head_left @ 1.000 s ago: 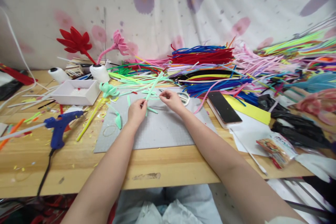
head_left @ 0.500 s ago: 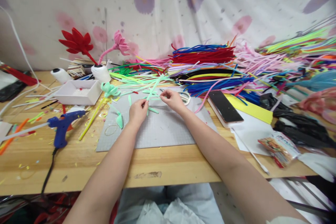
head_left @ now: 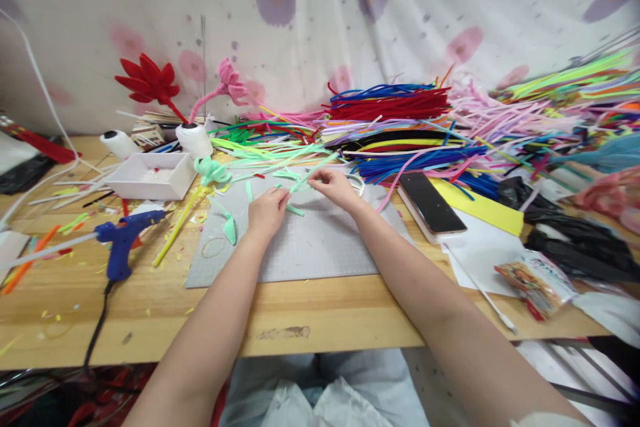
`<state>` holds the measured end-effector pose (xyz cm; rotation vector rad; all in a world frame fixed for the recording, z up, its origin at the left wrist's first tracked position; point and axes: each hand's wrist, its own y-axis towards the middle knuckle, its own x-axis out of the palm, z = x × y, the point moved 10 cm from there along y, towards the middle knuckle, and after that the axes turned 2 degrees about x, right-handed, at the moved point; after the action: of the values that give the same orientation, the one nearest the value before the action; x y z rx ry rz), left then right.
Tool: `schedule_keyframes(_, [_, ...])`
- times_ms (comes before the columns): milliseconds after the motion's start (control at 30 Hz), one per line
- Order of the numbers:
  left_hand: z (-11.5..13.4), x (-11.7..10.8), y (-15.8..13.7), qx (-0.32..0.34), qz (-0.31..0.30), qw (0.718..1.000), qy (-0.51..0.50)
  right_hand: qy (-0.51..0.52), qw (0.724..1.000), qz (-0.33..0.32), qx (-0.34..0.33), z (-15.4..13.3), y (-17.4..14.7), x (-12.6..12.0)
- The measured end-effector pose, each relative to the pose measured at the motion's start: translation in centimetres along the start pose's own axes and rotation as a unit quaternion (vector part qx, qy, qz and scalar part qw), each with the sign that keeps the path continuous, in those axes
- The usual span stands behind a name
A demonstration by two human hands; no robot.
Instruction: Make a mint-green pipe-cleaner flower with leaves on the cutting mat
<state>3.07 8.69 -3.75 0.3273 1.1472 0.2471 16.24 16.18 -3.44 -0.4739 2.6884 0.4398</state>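
Observation:
Over the grey cutting mat [head_left: 325, 253], my left hand [head_left: 269, 212] pinches the lower end of mint-green pipe cleaners [head_left: 314, 171], which slant up to the right. My right hand [head_left: 334, 188] is beside their middle, fingers curled with thumb and fingertip close together; whether it grips one is too small to make out. Short mint-green pieces lie on the mat around my hands. A mint-green leaf shape [head_left: 229, 230] rests left of my left hand. Behind my right hand, white-handled scissors [head_left: 357, 183] are partly hidden.
A blue glue gun [head_left: 120, 243] with a cord lies left, near a white box [head_left: 153, 177] and a yellow stem with a mint-green flower [head_left: 211, 171]. Bundles of pipe cleaners [head_left: 390, 103] line the back. A phone [head_left: 433, 203] and a snack packet [head_left: 535, 283] lie right.
The mint-green pipe cleaners have tilted further to the right. My left hand has shifted slightly right and turned more back-up. My right hand has stayed nearly in place.

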Motion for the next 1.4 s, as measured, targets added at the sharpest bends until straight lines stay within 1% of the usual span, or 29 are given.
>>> schedule_keyframes(100, [0.8, 0.2, 0.0, 0.029, -0.003, 0.999, -0.038, 0.114, 0.993, 0.011, 0.020, 0.3, 0.3, -0.5])
schedule_keyframes(200, [1.3, 0.3, 0.0, 0.042, 0.003, 0.996, -0.079, 0.215, 0.975, 0.044, 0.044, 0.9, 0.3, -0.5])
schedule_keyframes(300, [1.3, 0.3, -0.1, 0.031, 0.016, 0.993, -0.115, 0.271, 0.955, 0.081, 0.086, 1.9, 0.1, -0.1])
schedule_keyframes(367, [1.0, 0.3, 0.0, 0.017, 0.019, 0.991, -0.134, 0.288, 0.949, 0.078, 0.105, 2.2, 0.0, 0.5])
schedule_keyframes(433, [0.8, 0.3, 0.0, 0.007, 0.016, 0.989, -0.150, 0.287, 0.951, 0.048, 0.104, 1.8, 0.0, 1.1])
schedule_keyframes(600, [0.6, 0.8, 0.0, 0.018, -0.013, 0.985, -0.172, 0.228, 0.972, -0.035, 0.054, -0.3, -0.2, 1.4])
schedule_keyframes(733, [1.1, 1.2, -0.1, 0.046, -0.040, 0.988, -0.138, 0.162, 0.982, -0.094, 0.026, -1.0, -0.6, 2.3])
schedule_keyframes(833, [1.1, 1.6, -0.2, 0.046, -0.064, 0.990, -0.113, 0.105, 0.988, -0.114, -0.021, -1.4, -0.7, 2.9])
schedule_keyframes(933, [0.8, 1.7, -0.3, 0.026, -0.068, 0.991, -0.111, 0.058, 0.990, -0.121, -0.051, -1.8, -0.9, 3.1])
schedule_keyframes(1000, [0.8, 1.5, -0.3, 0.021, -0.060, 0.991, -0.116, 0.062, 0.989, -0.125, -0.048, -2.1, -1.2, 3.1])
schedule_keyframes(1067, [1.0, 1.2, -0.3, 0.027, -0.050, 0.990, -0.130, 0.089, 0.988, -0.127, -0.029, -2.3, -1.4, 3.1])
schedule_keyframes(1200, [1.0, 1.1, -0.3, 0.030, -0.044, 0.980, -0.191, 0.132, 0.987, -0.084, 0.020, -1.6, -1.4, 2.8])
schedule_keyframes(1267, [0.6, 1.3, -0.2, 0.012, -0.038, 0.972, -0.233, 0.139, 0.987, -0.065, 0.039, -0.9, -1.3, 3.0])
schedule_keyframes(1300, [0.2, 1.5, -0.1, -0.001, -0.033, 0.968, -0.249, 0.145, 0.986, -0.066, 0.048, -0.5, -1.2, 3.2])
schedule_keyframes(1400, [-1.2, 1.9, 0.0, -0.055, -0.021, 0.962, -0.267, 0.192, 0.976, -0.062, 0.079, 0.7, -0.7, 3.5])
